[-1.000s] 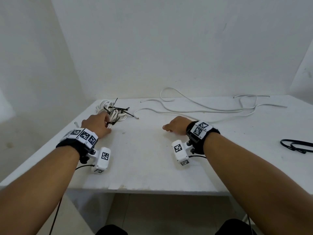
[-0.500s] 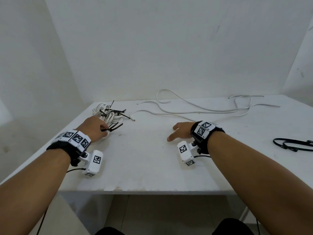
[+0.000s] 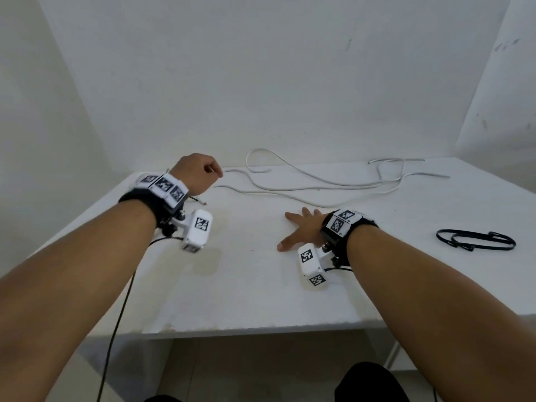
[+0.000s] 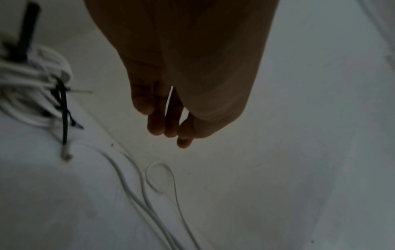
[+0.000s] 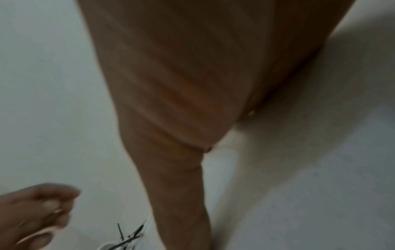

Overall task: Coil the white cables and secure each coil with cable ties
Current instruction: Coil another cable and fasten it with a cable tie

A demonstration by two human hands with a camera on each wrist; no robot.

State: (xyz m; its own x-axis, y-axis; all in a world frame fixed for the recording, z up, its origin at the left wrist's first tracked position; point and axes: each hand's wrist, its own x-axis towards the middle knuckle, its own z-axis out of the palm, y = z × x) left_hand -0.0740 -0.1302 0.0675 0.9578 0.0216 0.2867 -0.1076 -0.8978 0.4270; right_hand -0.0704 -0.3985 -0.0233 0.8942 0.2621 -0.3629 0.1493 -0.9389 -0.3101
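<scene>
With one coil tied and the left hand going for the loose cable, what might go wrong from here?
1. The loose white cable runs in overlapping loops along the back of the table; pulling one end could snag or knot it.
2. The left hand hovers right beside the tied coil, so dragging cable might shove it.
3. The spare black cable ties lie far right, beyond the right hand, an awkward reach mid-coil.
</scene>
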